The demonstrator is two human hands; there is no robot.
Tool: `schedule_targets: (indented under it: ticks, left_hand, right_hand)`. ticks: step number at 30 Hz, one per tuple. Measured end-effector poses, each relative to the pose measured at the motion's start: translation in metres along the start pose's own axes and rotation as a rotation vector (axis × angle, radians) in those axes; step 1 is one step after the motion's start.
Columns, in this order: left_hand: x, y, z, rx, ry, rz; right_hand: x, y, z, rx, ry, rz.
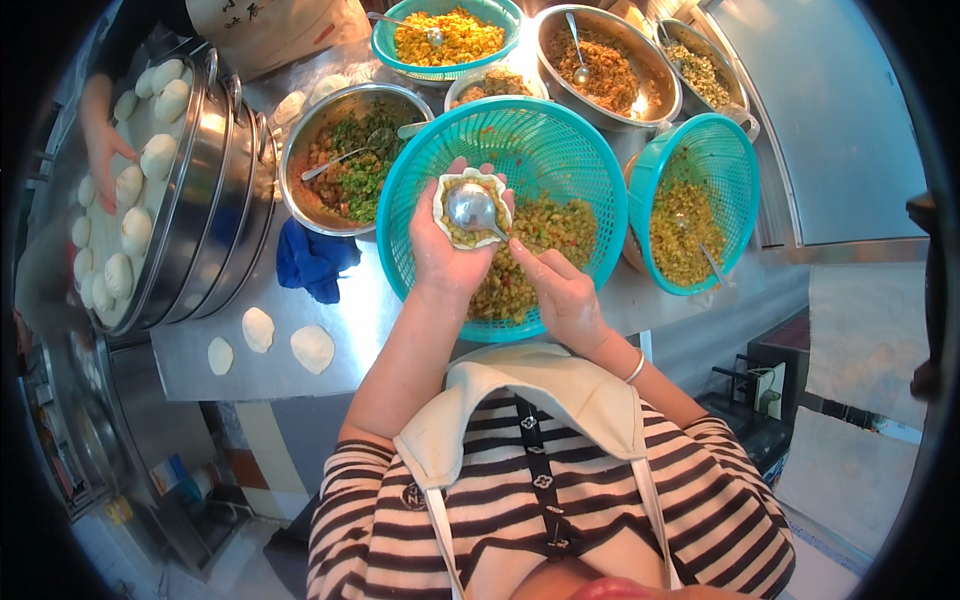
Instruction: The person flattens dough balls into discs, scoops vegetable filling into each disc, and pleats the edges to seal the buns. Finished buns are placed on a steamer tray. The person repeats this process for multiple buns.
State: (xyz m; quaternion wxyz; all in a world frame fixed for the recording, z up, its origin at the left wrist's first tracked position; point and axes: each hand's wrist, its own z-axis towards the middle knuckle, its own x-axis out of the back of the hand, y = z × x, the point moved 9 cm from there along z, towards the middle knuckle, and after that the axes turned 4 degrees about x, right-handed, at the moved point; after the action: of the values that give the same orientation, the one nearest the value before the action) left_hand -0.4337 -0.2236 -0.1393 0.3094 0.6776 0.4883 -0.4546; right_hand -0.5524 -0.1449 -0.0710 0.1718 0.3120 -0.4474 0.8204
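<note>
My left hand point(450, 259) cups a round dough wrapper point(442, 196) with its edge turned up around diced filling. A metal spoon point(472, 208) presses its bowl onto that filling, and my right hand point(559, 292) grips the spoon's handle. Both hands are over a turquoise plastic colander point(615, 202), which holds a heap of diced green and yellow filling point(555, 232) with red bits. Part of the heap is hidden behind my left hand and forearm. On the steel table to the left lie three flat dough wrappers point(313, 349).
Stacked steamer trays point(217, 187) with buns stand at left, where a co-worker's hand point(109, 161) touches a bun. A steel bowl of greens point(352, 161), a blue cloth point(315, 262), a tilted turquoise basket point(690, 232), a corn-filled colander point(450, 37) and a large steel bowl point(607, 64) surround the colander.
</note>
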Motion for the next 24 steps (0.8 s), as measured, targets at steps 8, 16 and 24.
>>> schedule_targets:
  ticks: [8, 16, 24]
  left_hand:
    - [0.001, 0.027, -0.014, -0.124, 0.044, 0.109]
    - [-0.014, 0.069, -0.066, -0.078, -0.122, -0.01]
    - [0.0, 0.083, -0.093, -0.143, -0.06, -0.017]
  right_hand:
    - [0.021, 0.001, 0.013, -0.087, 0.038, 0.195]
    - [0.017, 0.045, 0.021, -0.287, -0.337, -0.049]
    - [-0.067, 0.056, 0.021, -0.238, -0.56, -0.244]
